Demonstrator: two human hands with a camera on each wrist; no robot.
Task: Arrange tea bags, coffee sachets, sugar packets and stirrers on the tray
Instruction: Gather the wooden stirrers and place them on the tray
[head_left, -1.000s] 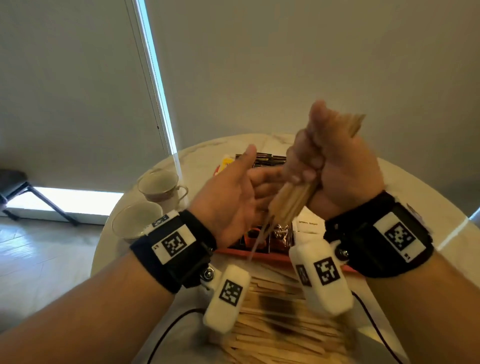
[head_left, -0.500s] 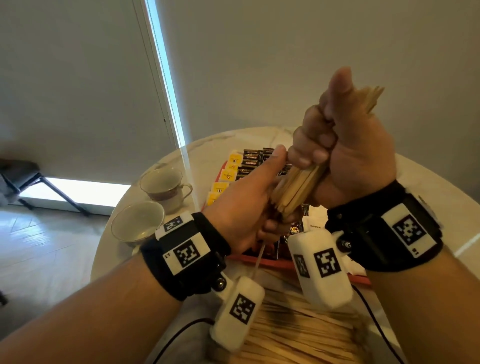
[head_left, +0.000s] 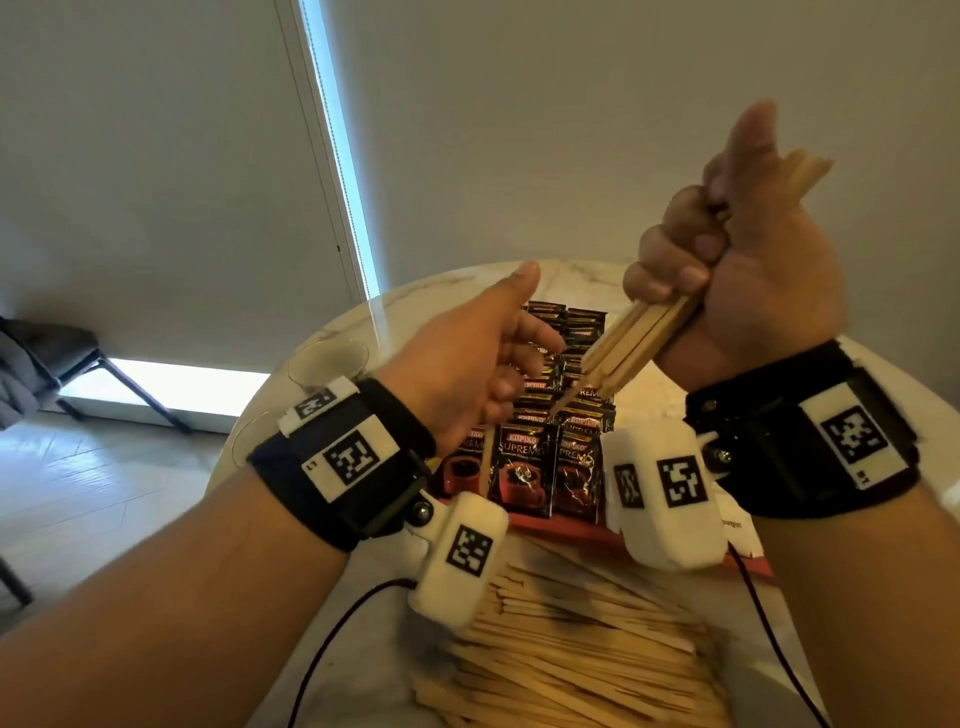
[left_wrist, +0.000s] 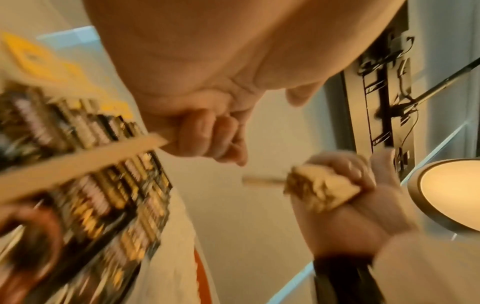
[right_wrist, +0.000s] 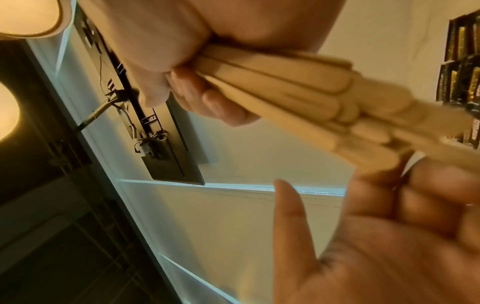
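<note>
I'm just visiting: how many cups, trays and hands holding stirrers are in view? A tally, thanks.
Cups: 2
Tray: 1
Hands holding stirrers: 2, the left hand with one stirrer, the right hand with a bundle
Total: 5

stirrers (head_left: 631, 340): matt wood | coffee sachets (head_left: 522, 467): glossy foil | table (head_left: 587, 273): smooth marble

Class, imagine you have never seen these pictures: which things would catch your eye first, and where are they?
First, the right hand, raised at upper right, grips a bundle of wooden stirrers. Beside it the left hand holds a single stirrer over the dark coffee sachets on the red tray. A loose heap of stirrers lies nearest the camera.
</note>
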